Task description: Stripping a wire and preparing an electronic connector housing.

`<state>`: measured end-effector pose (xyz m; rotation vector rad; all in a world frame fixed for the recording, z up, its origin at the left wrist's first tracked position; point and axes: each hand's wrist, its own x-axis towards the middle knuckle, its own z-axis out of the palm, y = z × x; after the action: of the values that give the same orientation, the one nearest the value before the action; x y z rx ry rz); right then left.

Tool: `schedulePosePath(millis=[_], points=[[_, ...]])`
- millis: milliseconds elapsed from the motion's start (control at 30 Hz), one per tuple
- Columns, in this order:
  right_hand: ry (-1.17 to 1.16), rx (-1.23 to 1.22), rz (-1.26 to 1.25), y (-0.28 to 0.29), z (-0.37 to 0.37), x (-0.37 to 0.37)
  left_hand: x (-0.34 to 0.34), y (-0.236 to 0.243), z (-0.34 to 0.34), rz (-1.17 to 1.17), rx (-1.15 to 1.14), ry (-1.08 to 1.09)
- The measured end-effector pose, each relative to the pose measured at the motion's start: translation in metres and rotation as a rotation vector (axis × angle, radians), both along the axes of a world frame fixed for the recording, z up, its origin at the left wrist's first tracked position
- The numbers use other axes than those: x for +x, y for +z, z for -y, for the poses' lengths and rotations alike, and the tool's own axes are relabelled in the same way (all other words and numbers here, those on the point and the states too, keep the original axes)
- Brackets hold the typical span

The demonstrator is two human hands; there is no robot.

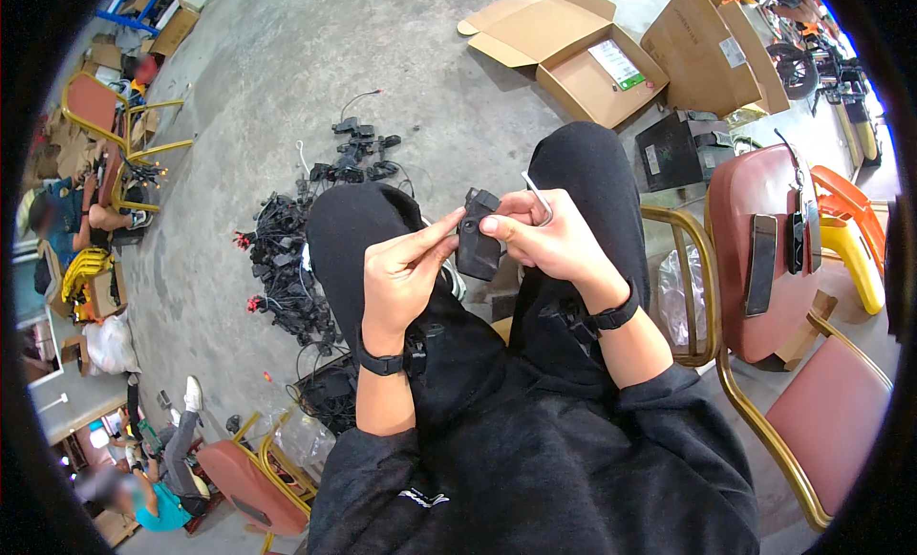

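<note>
Between my hands, above my knees, is a small black plastic device (479,252) with a rounded, knob-like upper end and a round hole in its face. My left hand (406,273) pinches its left side between thumb and fingers. On the other side, my right hand (559,240) has its thumb against the device near the hole. A bent silver hex key (546,209) is also in that right hand, its long end sticking up past the fingers. The tip of the key is hidden.
A heap of black cabled parts (287,259) lies on the floor left of my knees. Ahead stand an open cardboard box (592,77) and a taller carton (702,49). A phone (760,266) and sunglasses (796,225) rest on a red chair (740,316) at right. Other people sit at far left.
</note>
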<state>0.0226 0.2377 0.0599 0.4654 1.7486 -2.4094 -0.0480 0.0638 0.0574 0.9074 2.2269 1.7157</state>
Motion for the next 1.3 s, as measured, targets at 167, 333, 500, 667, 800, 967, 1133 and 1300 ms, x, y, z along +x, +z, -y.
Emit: schedulePosePath(millis=[167, 333, 500, 667, 800, 967, 1133, 1300], points=[[0.040, 0.029, 0.019, -0.0012, -0.0042, 0.0020, -0.0010, -0.0026, 0.0004, -0.096, -0.006, -0.014], [0.083, 0.029, 0.005, -0.0028, -0.0045, 0.0019, -0.0017, -0.0032, 0.0034, -0.084, -0.013, -0.022], [0.090, -0.012, -0.023, -0.0027, -0.0048, 0.0023, -0.0014, 0.0011, 0.0025, -0.042, -0.007, -0.023], [0.098, 0.005, -0.025, -0.0042, -0.0058, 0.0020, -0.0010, 0.0012, 0.0017, -0.021, -0.016, -0.010], [0.086, -0.025, -0.005, -0.0043, -0.0054, 0.0020, -0.0010, -0.0006, 0.0008, -0.023, -0.004, -0.005], [0.081, -0.031, -0.019, -0.0019, -0.0056, 0.0022, -0.0010, 0.0014, 0.0008, 0.006, -0.017, -0.006], [0.067, -0.065, 0.003, -0.0031, -0.0055, 0.0024, -0.0012, -0.0042, -0.0004, -0.028, 0.037, 0.002], [0.035, -0.105, 0.008, -0.0036, -0.0033, 0.0018, -0.0011, -0.0025, -0.0006, -0.018, 0.050, 0.008]])
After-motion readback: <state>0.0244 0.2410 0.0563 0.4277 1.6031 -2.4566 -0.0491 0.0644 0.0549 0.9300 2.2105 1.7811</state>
